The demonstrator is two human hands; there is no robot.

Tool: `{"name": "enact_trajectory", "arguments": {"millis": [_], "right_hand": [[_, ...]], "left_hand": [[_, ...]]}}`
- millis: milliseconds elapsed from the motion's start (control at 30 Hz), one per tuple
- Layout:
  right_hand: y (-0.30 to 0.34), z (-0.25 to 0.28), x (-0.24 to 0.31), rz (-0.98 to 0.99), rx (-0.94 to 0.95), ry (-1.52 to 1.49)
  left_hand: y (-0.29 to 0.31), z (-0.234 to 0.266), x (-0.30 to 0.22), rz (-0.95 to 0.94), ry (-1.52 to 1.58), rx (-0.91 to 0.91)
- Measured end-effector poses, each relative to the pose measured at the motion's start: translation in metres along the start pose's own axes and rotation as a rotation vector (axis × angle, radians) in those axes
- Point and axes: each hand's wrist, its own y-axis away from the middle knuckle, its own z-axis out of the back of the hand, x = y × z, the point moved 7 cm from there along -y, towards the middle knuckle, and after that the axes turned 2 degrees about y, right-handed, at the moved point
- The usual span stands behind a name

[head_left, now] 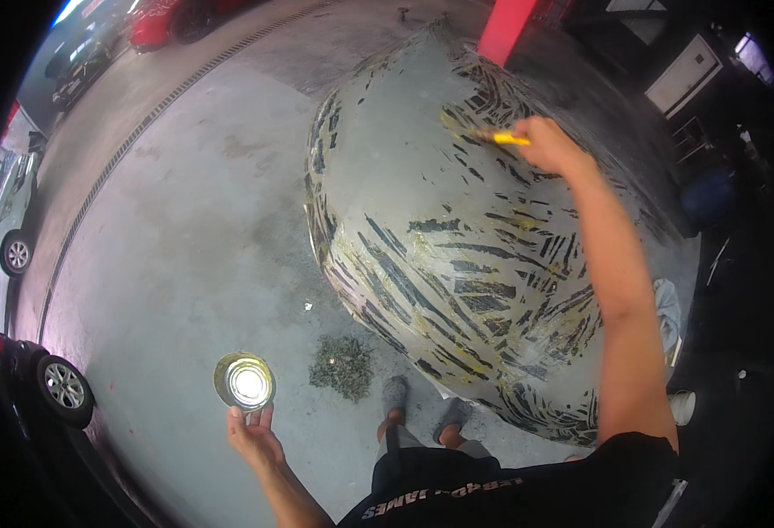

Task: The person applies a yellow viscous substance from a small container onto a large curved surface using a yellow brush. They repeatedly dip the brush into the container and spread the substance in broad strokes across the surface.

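My left hand (257, 438) holds a round metal tin (222, 374) from below, its bright inside facing up. My right hand (552, 146) reaches far out, closed round the yellow handle of a paintbrush (512, 139). The brush's bristle end is blurred and lies over a large rounded grey form (387, 167). Dark strips and yellowish streaks run across that form, densest along its near and right sides. Whether the bristles touch it I cannot tell.
A pile of dark green scraps (341, 367) lies on the grey floor near my feet. Beyond the form rises a red post (503, 33). Cars stand at the left, one with a dark body (30, 374). A floor grate (123, 165) curves past them.
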Motion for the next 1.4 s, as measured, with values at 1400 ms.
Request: {"name": "enact_trajectory", "arguments": {"millis": [1400], "right_hand": [[0.083,0.022,0.005,-0.066,-0.093,-0.042]], "left_hand": [[-0.008,-0.038,0.014,0.036,0.019,0.106]]}}
